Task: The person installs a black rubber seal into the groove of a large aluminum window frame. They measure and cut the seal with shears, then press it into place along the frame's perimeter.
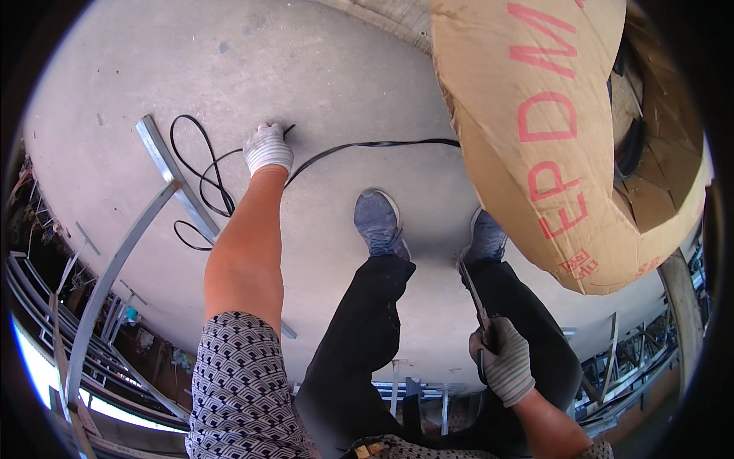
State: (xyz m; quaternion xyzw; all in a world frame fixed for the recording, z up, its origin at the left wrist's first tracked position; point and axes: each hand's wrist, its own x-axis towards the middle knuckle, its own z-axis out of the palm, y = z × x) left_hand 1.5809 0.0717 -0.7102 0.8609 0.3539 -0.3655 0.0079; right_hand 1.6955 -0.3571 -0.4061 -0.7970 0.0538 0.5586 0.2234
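Note:
My left hand, in a white striped glove, reaches down to the grey floor with its fingers closed around a thin black rubber strip. A short end of the strip sticks out beside the fingers. From there it runs right to a big cardboard-wrapped roll, and loose loops of it lie left of the hand. My right hand, also gloved, is closed on the dark handles of long-bladed scissors. Their blades point away from me, near my right leg and shoe.
A metal frame with a flat bar stands at the left, close to the strip's loops. My shoes are on the floor between hand and roll. Metal racks with long profiles line the near right and left edges.

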